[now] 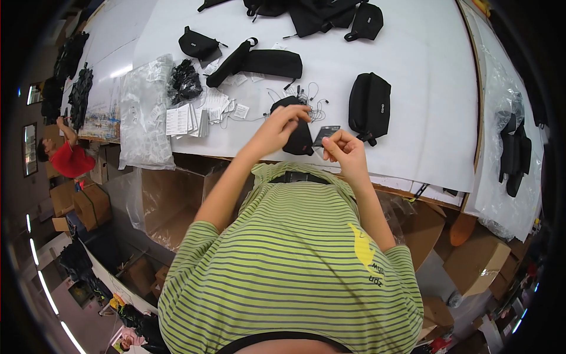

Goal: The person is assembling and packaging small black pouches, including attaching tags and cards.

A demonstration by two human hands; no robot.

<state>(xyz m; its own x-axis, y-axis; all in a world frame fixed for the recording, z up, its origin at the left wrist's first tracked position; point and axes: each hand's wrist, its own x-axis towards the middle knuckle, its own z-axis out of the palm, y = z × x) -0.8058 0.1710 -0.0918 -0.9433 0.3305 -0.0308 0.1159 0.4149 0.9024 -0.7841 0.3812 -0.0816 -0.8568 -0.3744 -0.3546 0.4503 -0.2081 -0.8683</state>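
Observation:
A small black pouch [299,141] lies at the table's near edge, in front of my body. Over its upper left part is my left hand [278,128], its fingers loosely bent and apart, with nothing visible in them. Just right of the pouch, my right hand [348,154] pinches a dark hang tag [325,135] between thumb and fingers. Behind my left hand lies a tangle of thin tag strings [317,109] with small black ends. A larger black bag [369,107] stands beyond my right hand.
White paper tags [187,121] lie in stacks left of my left hand. Near them are a clear plastic bag [147,112] and a dark bundle [186,81]. More black bags [271,63] lie farther back on the white table [424,71]. Cardboard boxes [171,194] stand below the edge.

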